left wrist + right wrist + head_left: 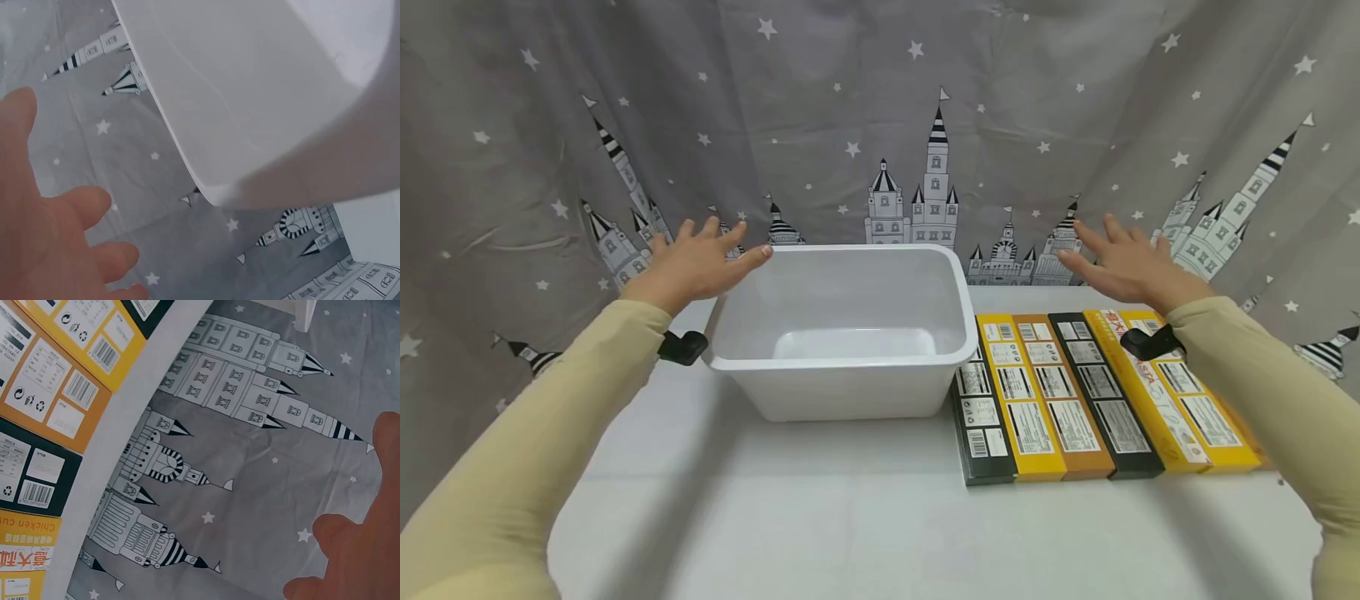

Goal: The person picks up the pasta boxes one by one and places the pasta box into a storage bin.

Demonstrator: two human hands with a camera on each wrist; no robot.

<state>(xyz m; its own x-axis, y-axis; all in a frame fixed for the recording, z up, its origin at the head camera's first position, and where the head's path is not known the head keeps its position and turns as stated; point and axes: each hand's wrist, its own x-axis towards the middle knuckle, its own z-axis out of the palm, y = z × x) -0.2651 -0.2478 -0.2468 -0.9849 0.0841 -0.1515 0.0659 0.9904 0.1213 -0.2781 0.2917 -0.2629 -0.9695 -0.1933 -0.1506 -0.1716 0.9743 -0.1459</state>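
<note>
Head: L hand (696,265) nr tub (844,390), R hand (1131,263) nr boxes (1105,392)

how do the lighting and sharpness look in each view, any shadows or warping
Head view: soft shadows cross the white table, and the printed castles lean outward near both sides, perhaps lens distortion; left wrist view: hazy, the bin washed pale at upper right, the left hand soft; right wrist view: barcodes on the boxes show clearly, the right hand looks softer.
</note>
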